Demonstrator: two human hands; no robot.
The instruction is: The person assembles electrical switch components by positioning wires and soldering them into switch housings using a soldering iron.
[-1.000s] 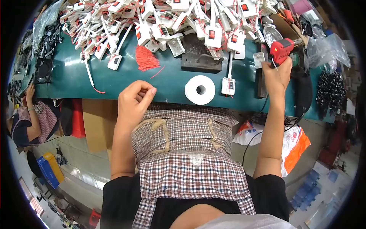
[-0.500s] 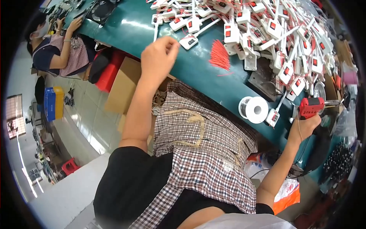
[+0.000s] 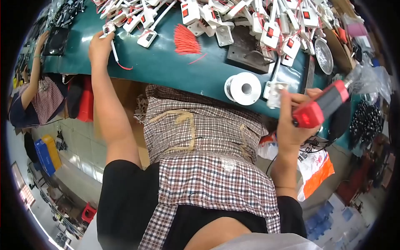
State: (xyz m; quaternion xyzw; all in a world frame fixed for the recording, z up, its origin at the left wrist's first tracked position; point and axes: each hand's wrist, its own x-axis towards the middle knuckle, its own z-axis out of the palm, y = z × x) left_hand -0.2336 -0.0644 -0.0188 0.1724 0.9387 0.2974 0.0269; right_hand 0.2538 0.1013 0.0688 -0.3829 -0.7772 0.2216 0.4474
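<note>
Moved the left hand outward in the last half second, from free above the green bench to contact with a white switch just past its fingertips; fingers narrowed there, can't tell whether gripped. So, no longer idle on that side. Still holding the red gun-shaped tool in the right hand, now drawn nearer the body. Right at those fingertips, a blurred white plate; can't tell if pinched. Left of them, a white spool.
</note>
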